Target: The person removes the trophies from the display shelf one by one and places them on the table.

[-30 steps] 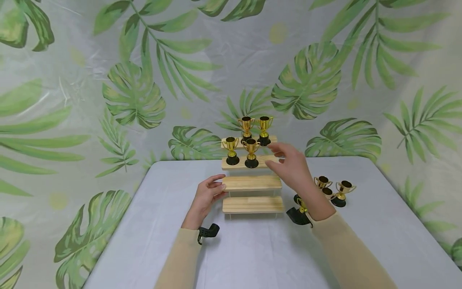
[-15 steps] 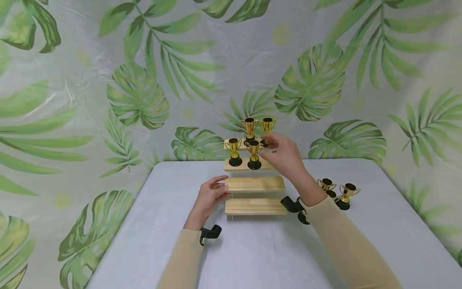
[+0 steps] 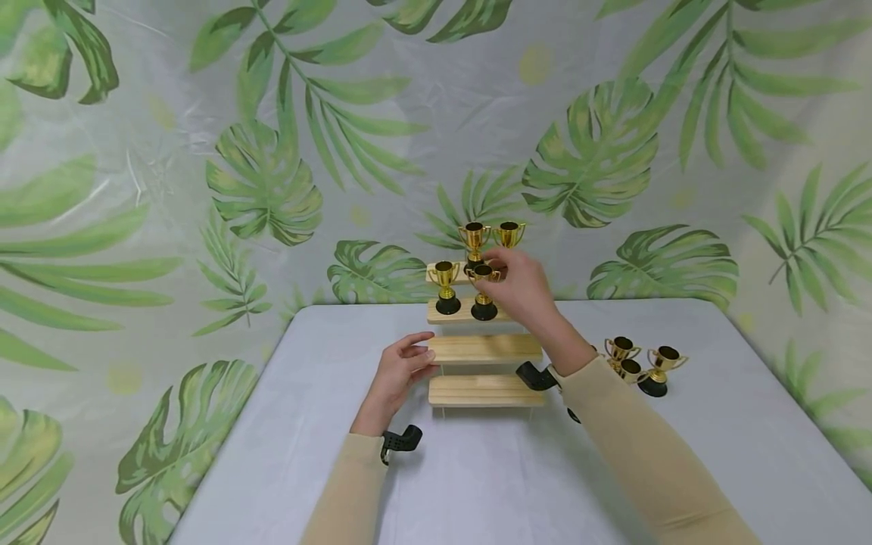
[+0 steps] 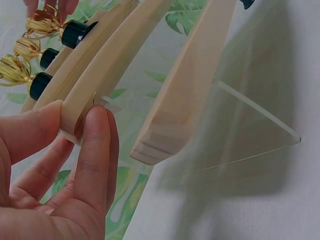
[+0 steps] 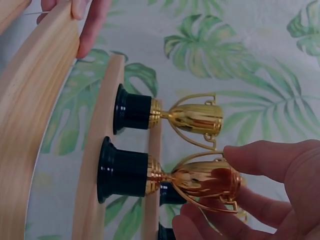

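My left hand (image 3: 397,375) pinches the left end of the third board down on the wooden tiered stand (image 3: 485,349); in the left wrist view its thumb and fingertips (image 4: 97,120) lie on either side of that board. My right hand (image 3: 521,291) reaches over the second tier, holding the cup of the right trophy (image 3: 484,291) there. In the right wrist view the thumb and fingers (image 5: 250,157) close around the gold cup (image 5: 205,180), whose black base stands on the board. Left of it stands another trophy (image 3: 446,288). Two trophies (image 3: 474,241) are on the top tier, partly hidden.
Several more gold trophies (image 3: 658,371) stand on the white table (image 3: 722,454) right of the stand, some partly hidden by my right arm. Behind the table hangs a leaf-patterned cloth (image 3: 381,151). The lowest board (image 3: 487,390) is nearest to me.
My right hand has moved left, from beside the second tier onto its right trophy, and its fingers have closed around the cup. My left hand keeps its place on the board.
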Demonstrator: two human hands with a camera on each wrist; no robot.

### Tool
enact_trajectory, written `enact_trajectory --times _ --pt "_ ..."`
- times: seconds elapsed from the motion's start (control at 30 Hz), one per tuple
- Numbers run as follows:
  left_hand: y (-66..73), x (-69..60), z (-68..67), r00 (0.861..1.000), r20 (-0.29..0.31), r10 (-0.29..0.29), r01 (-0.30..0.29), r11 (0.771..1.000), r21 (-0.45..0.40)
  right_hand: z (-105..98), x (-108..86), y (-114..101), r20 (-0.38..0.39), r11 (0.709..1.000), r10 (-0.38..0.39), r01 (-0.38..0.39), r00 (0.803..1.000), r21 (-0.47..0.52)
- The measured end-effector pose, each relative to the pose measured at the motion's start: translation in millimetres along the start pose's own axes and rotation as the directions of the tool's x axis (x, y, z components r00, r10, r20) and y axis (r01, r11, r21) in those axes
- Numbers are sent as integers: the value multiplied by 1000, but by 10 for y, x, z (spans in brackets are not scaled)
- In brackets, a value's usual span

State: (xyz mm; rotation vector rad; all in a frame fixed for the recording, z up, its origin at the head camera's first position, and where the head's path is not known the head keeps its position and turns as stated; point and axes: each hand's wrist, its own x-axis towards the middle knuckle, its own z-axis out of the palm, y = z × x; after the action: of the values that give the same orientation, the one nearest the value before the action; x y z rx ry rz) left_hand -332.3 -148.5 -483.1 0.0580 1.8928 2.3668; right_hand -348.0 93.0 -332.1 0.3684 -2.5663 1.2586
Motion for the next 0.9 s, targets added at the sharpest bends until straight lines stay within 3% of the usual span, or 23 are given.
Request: enact_trajectory --times 0.9 --pt "11 -10 11 1000 4 1 -1 1000 1 3 -97 -53 -23 999 -38 37 999 -31"
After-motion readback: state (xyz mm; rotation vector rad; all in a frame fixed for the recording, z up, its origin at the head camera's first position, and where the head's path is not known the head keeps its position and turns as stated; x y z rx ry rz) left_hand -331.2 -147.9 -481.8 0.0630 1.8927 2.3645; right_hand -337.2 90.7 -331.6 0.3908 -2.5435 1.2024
